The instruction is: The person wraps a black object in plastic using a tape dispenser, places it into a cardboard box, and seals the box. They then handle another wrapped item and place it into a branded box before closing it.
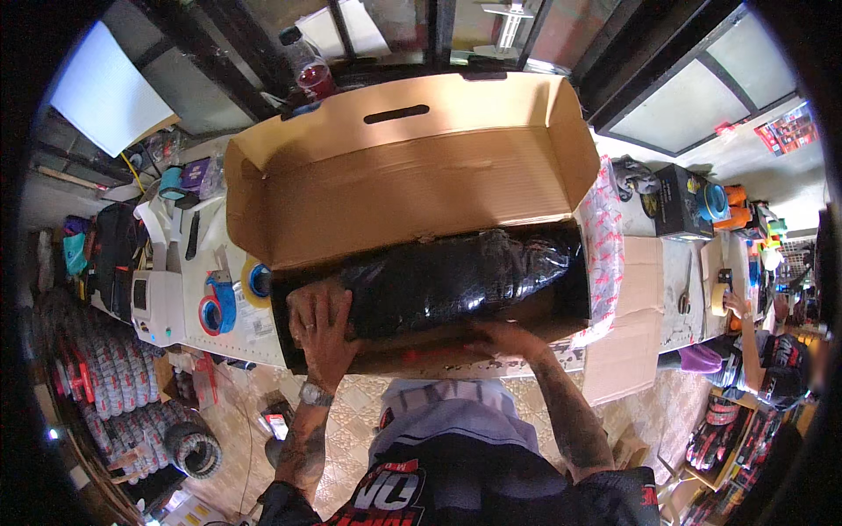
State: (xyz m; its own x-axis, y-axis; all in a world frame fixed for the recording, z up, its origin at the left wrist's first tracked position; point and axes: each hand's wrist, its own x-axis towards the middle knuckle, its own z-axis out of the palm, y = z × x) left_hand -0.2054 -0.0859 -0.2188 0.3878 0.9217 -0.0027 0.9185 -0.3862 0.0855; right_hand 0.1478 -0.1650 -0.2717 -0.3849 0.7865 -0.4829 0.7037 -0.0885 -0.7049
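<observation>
A cardboard box [408, 177] lies on the worktable before me, its lid raised at the far side. Inside it lies a long bundle in shiny black wrapping [447, 283]. My left hand [322, 322], with a wristwatch, rests fingers spread at the left end of the bundle, inside the box. My right hand [510, 340] is at the box's near wall, below the bundle; its fingertips are partly in shadow, so its hold is unclear. Printed bubble or plastic wrap [604, 256] sticks out along the box's right side.
Left of the box are a blue tape dispenser [218, 304], tape rolls [258, 281] and a white label printer [156, 308]. Flat cardboard [621, 315] and scissors [685, 296] lie to the right. A co-worker [756, 361] stands farther right, hand on a tape roll. A bottle [312, 69] stands behind.
</observation>
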